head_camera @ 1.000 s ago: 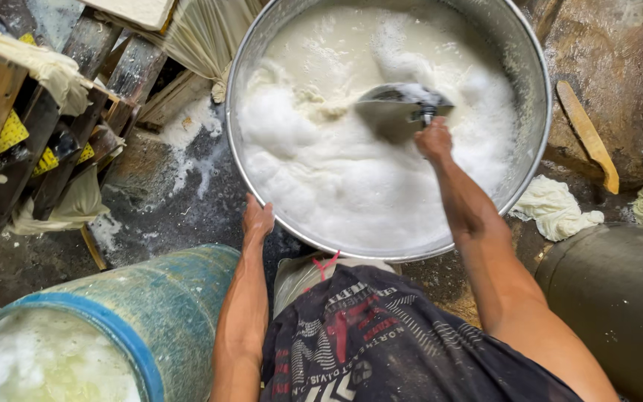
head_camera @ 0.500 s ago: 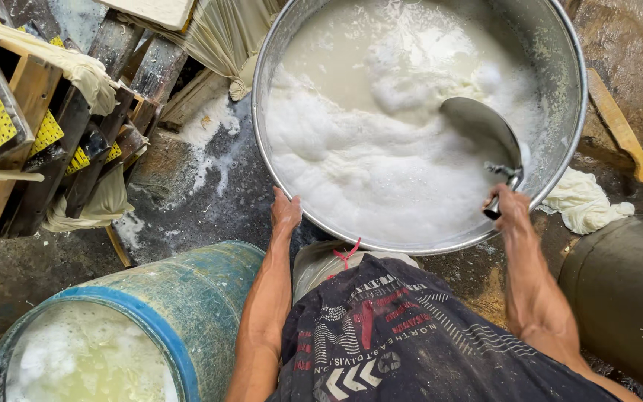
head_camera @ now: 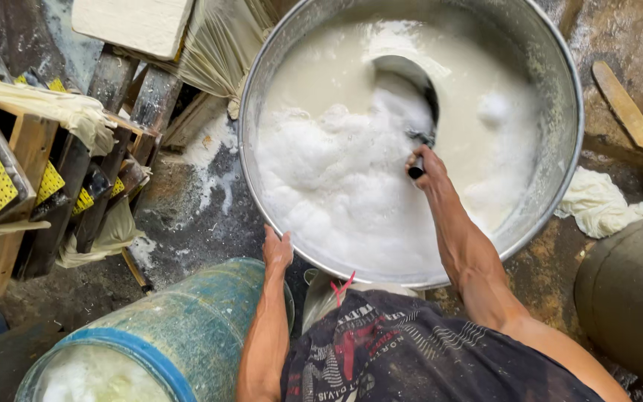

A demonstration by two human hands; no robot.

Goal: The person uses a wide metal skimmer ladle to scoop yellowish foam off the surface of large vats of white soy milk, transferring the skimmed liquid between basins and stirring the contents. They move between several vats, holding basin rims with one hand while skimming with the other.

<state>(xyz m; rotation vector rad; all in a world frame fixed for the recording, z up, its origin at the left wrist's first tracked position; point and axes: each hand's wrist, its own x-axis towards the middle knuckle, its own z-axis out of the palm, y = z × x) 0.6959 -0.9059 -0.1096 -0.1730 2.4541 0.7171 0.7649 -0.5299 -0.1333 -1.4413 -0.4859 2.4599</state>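
Metal ladle, its dark handle closed tight in the grip of the right hand, sits with its bowl sunk in milky white liquid at the far side of a wide steel basin, beside a thick raft of white foam. Left hand lies open, fingers spread on the basin's near rim, holding nothing and seemingly steadying it. Judging by this, the stirring or skimming stroke is under way, and the next move calls for a firm wrist and a level bowl so foam does not slop onto the wet floor by the blue barrel.
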